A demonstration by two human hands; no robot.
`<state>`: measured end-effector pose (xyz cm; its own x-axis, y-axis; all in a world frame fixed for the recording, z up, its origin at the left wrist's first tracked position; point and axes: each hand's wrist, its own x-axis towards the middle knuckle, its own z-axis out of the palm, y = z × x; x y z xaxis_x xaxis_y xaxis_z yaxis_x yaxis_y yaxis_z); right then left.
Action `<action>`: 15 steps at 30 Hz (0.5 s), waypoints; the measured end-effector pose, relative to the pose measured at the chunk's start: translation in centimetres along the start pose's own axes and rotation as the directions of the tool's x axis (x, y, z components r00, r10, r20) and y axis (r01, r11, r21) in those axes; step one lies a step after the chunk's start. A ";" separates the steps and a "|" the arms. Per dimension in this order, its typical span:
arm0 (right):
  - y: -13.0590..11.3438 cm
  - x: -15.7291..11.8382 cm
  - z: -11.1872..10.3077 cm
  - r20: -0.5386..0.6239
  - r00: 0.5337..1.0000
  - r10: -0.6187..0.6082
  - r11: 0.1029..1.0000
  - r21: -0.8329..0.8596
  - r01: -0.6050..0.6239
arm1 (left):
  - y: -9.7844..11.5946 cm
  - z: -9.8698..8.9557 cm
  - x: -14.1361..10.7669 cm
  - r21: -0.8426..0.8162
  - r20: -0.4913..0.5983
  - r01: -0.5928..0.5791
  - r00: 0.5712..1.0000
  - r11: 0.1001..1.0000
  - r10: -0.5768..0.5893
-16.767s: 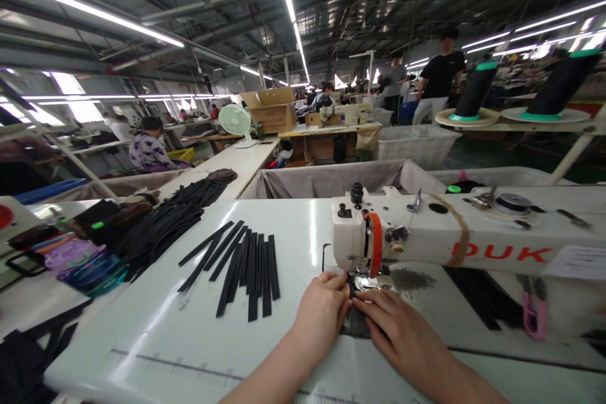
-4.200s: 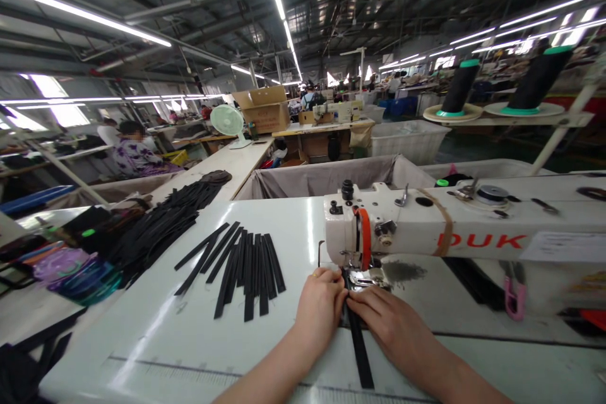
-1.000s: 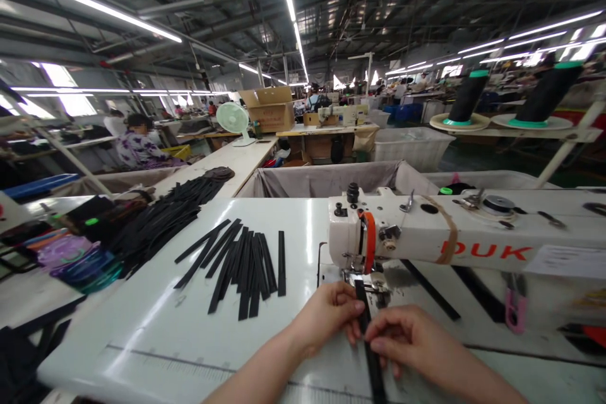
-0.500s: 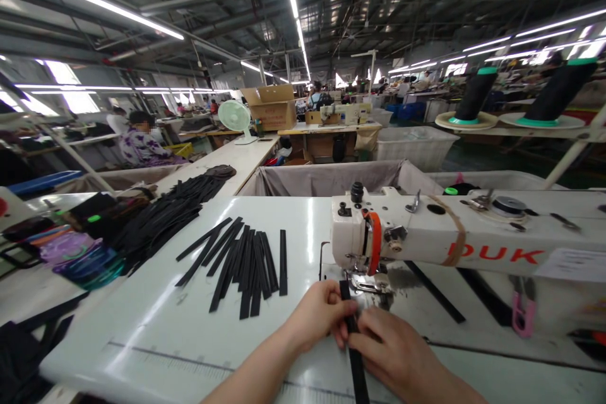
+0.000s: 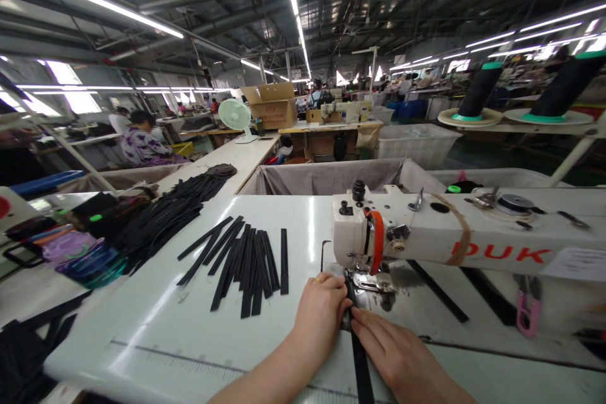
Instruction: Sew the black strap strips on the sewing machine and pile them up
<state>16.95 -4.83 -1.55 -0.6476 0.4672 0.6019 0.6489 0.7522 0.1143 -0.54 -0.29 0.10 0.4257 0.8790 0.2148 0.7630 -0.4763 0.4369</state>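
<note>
A long black strip [image 5: 360,363] runs from under the needle area of the white sewing machine [image 5: 350,233] toward the front edge. My left hand [image 5: 322,306] is closed at the strip's left side, close by the presser foot, with its fingertips on the fabric. On the strip's right side, a little nearer to me, my right hand [image 5: 391,344] presses its fingers together at the strip's edge. Short black strips [image 5: 246,265] lie fanned out on the pale table left of the machine.
A heap of black strips [image 5: 175,208] lies at the left. Pink-handled snips [image 5: 528,312] and more black strips rest under the machine arm. A cloth-lined bin [image 5: 331,177] stands behind the table, with a green fan [image 5: 235,115] farther back. A person sits at far left.
My left hand has turned more palm-down and moved up slightly beside the presser foot. My right hand's fingers have straightened along the strip, whose upper end now reaches in by the foot.
</note>
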 end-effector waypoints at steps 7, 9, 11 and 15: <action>0.2 0.2 0.0 -0.023 0.999 -0.022 1.000 -0.002 0.022 | -0.6 1.1 0.0 0.041 0.029 -0.066 0.997 0.997 0.064; 0.2 0.2 -0.1 -0.035 0.999 -0.024 1.000 -0.006 0.024 | -0.8 1.0 -0.1 0.041 0.039 -0.072 0.997 0.997 0.071; 0.1 0.2 -0.2 -0.030 0.999 -0.027 1.000 -0.011 0.027 | -1.0 0.9 -0.2 0.046 0.044 -0.073 0.996 0.996 0.071; 0.1 0.0 -0.1 -0.017 1.000 -0.026 1.000 -0.015 0.025 | -1.0 1.0 -0.3 0.067 0.058 -0.069 0.996 0.995 0.065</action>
<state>17.03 -4.82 -1.44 -0.6570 0.4398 0.6123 0.6383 0.7567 0.1414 -0.94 -0.12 -1.28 0.5022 0.8432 0.1918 0.7625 -0.5364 0.3618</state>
